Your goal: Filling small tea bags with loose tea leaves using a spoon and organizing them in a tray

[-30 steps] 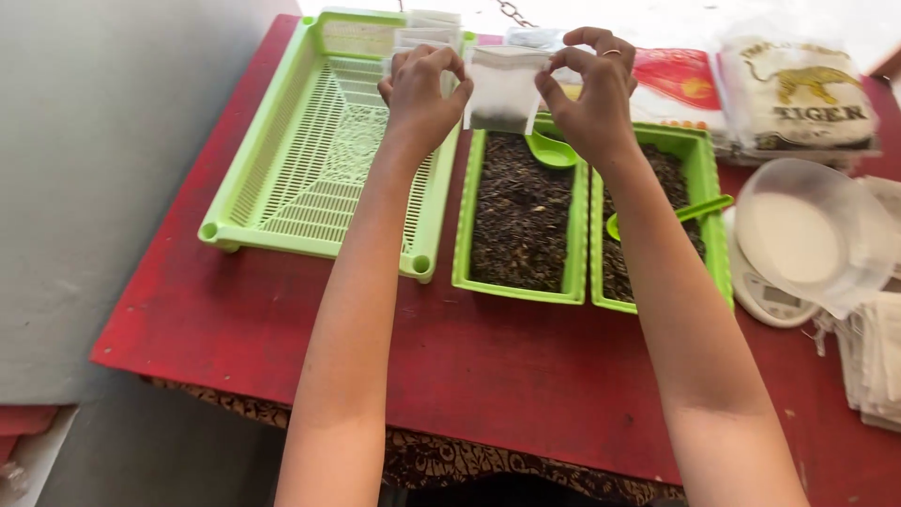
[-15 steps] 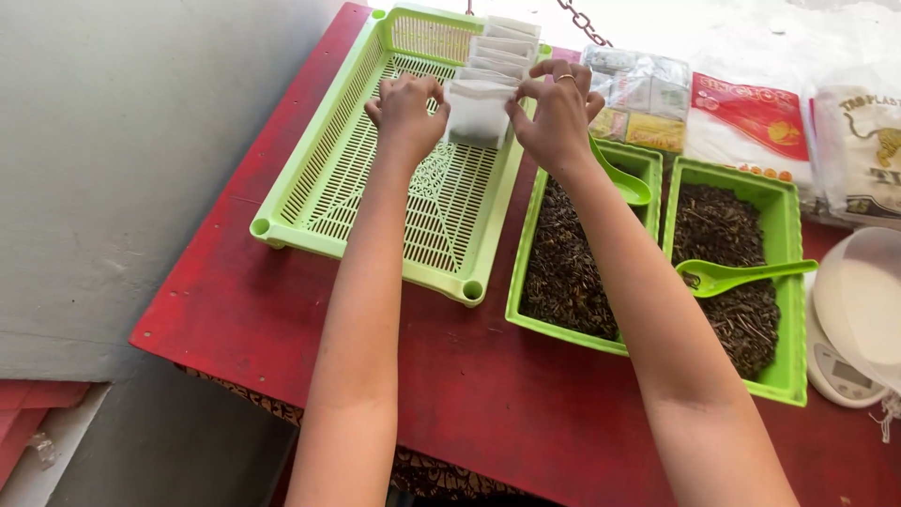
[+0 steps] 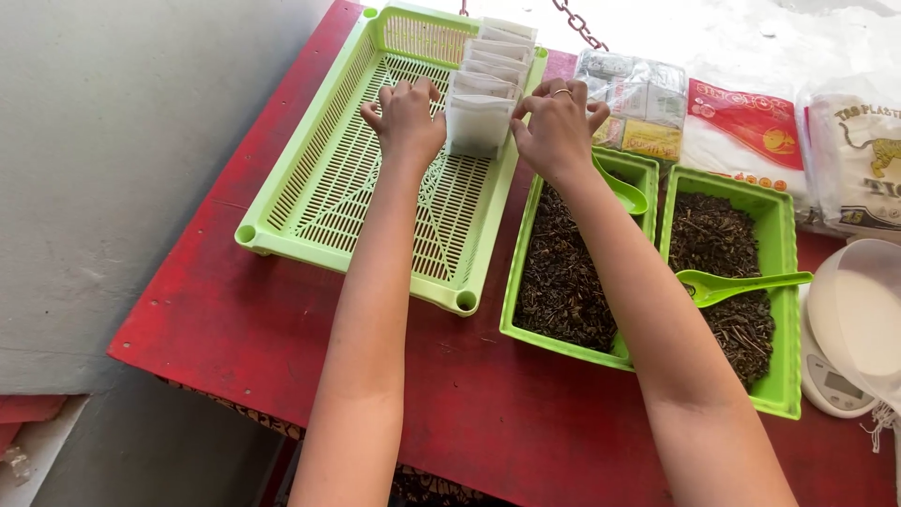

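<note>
Gripping front sachet (image 3: pixel 477 127), both hands: left hand (image 3: pixel 405 120), right hand (image 3: pixel 556 130), fingers pinched at its sides. Tray (image 3: pixel 319 202) holds upright row (image 3: pixel 497 52). Risk: nudge topples row.

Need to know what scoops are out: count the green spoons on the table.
2. One green spoon lies at the far end of the left tray of dried leaves, beside the right hand; the other green spoon lies across the right tray.

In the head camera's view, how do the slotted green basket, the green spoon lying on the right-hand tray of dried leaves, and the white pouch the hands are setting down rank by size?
Largest to smallest:
1. Slotted green basket
2. Green spoon
3. White pouch

The spoon and pouch look close; the pouch sits farther from the camera, so that order is unsure.
</note>
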